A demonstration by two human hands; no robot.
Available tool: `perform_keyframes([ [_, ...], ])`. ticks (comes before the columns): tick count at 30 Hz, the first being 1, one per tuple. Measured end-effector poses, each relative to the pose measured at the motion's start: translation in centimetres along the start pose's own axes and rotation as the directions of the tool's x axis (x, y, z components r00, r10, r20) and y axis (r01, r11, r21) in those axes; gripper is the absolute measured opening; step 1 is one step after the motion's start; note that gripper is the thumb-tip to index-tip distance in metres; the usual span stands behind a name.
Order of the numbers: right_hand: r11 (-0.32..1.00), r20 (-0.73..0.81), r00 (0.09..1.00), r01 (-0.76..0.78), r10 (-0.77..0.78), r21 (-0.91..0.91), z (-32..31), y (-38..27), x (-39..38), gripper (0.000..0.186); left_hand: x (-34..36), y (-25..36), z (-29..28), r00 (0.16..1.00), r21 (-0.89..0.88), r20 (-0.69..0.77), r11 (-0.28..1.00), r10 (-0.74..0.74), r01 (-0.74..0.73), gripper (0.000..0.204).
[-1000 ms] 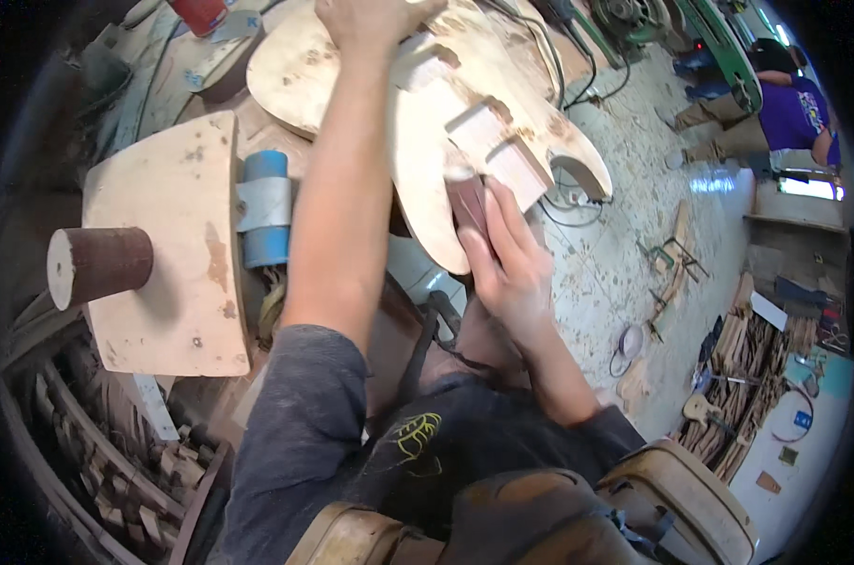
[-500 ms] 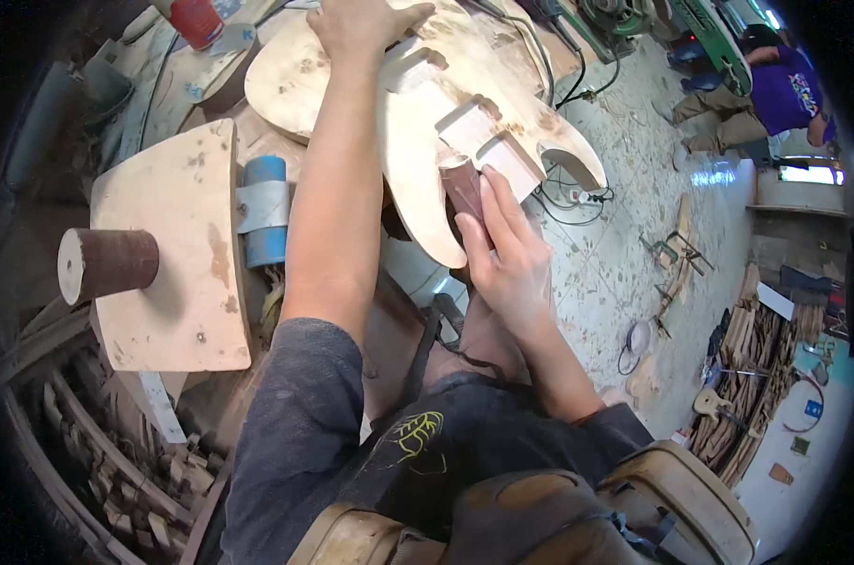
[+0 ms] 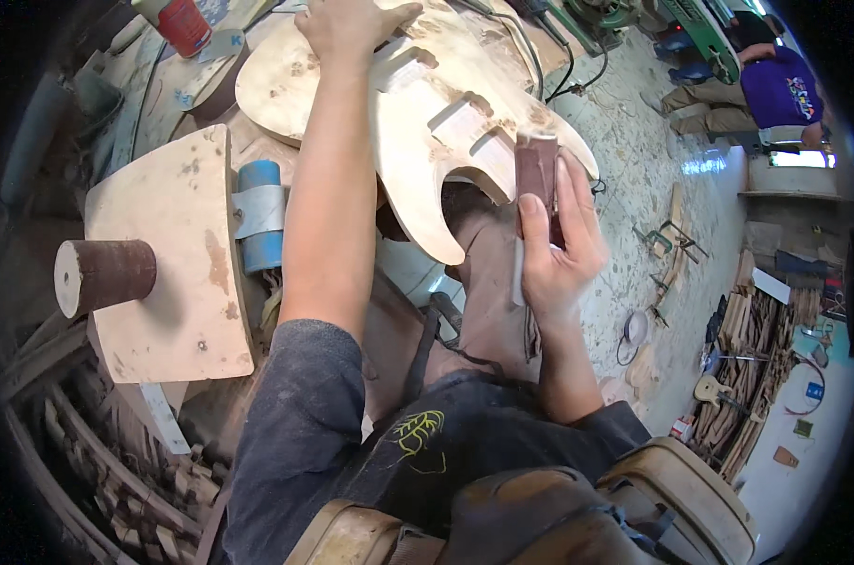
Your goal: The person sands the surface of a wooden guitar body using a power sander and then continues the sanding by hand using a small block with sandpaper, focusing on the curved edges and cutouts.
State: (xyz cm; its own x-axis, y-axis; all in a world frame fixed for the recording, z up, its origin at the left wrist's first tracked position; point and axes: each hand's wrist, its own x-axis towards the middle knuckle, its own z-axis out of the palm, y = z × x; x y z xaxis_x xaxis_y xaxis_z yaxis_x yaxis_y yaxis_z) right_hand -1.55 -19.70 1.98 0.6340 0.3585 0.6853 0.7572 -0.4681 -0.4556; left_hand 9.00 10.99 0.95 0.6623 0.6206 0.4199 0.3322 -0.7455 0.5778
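A pale wooden electric guitar body (image 3: pixel 399 165) with routed cavities lies at the top middle, its two horns pointing toward me. My left hand (image 3: pixel 345 28) rests on its far part, thumb stretched out to the right; the picture's top edge crops the hand. In my right hand (image 3: pixel 570 250) is a sanding block (image 3: pixel 536 174) wrapped in brown sandpaper, gripped between thumb and fingers. The block stands upright at the inner side of the right horn, covering part of it; whether it touches the wood I cannot tell.
To the left, a brown sanding drum (image 3: pixel 116 275) sticks up from a plywood board (image 3: pixel 168 330), with a blue cylinder (image 3: pixel 260 215) beside it. A red container (image 3: pixel 177 26) stands behind. Wood scraps (image 3: pixel 145 499) fill the lower left. A person in a purple shirt (image 3: pixel 780 89) stands far right.
My right hand has moved the sanding block rightward, from the neck-end recess between the horns to the right horn, and turned it more upright. The left hand stays on the guitar body.
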Motion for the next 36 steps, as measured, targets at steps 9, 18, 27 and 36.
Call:
perform_keyframes([
  [9, 1.000, 0.186, 0.983, -0.015, 0.012, 0.019, 3.5, -0.4, -1.5, 0.042, -0.1, 0.2, 0.5, 1.000, -0.010, -0.005, 1.000, 0.003, -0.003, 0.054],
  [18, 0.997, 0.243, 0.967, 0.075, -0.077, 0.017, 4.4, -0.6, -0.5, 0.039, -0.1, 0.2, 0.3, 1.000, -0.019, -0.012, 1.000, 0.013, -0.013, 0.055],
  [27, 0.994, 0.210, 0.972, 0.101, -0.106, 0.032, 4.9, -1.5, 1.0, 0.037, -0.6, 0.6, -1.0, 0.999, -0.028, 0.039, 1.000, 0.007, -0.006, 0.056],
  [36, 0.999, 0.223, 0.974, 0.031, -0.035, 0.021, 4.2, -0.8, -0.5, 0.038, -0.6, 0.9, 0.1, 0.999, -0.040, 0.044, 0.999, 0.009, -0.007, 0.057],
])
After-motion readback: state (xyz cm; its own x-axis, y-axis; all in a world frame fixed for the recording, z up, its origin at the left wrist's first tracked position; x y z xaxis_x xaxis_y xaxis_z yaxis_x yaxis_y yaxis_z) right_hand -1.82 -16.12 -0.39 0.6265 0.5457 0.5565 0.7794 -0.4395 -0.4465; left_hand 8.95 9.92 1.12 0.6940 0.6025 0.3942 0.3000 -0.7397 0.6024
